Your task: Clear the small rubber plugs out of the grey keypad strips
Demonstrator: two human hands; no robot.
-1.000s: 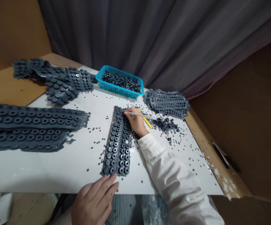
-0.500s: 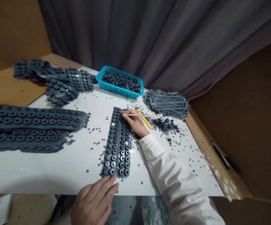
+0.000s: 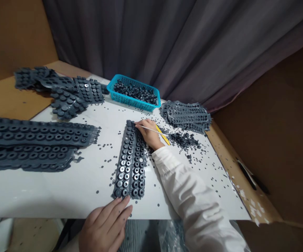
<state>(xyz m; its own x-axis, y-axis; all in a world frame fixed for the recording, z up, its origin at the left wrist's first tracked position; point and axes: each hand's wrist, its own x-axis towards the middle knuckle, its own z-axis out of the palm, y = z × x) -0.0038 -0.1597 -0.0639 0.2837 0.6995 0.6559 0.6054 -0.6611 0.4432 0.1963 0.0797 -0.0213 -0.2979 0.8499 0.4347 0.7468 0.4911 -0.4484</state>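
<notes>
A dark grey rubber sheet (image 3: pixel 130 161) with rows of ring-shaped studs lies lengthwise before me on the white table. At its far end my right hand (image 3: pixel 149 133) pinches a thin pale stick (image 3: pixel 151 129), whose tip is at the studs; the fingers hide part of the sheet there. My left hand (image 3: pixel 106 224) rests at the near end, fingers stretched out, fingertips touching the sheet's edge. Close beside the right hand lies a yellow stick-like tool (image 3: pixel 163 135), partly covered by it.
A blue basket (image 3: pixel 133 103) of small dark pieces stands at the back. Studded sheets (image 3: pixel 36 134) lie left, more (image 3: pixel 75 91) behind them, and a perforated stack (image 3: pixel 187 115) at back right. Loose dark bits (image 3: pixel 184 140) are heaped right of my hand; small discs are scattered around.
My right hand has shifted slightly toward the sheet's far end, and the stick now slants differently, its rear end lower. My left hand stays in place.
</notes>
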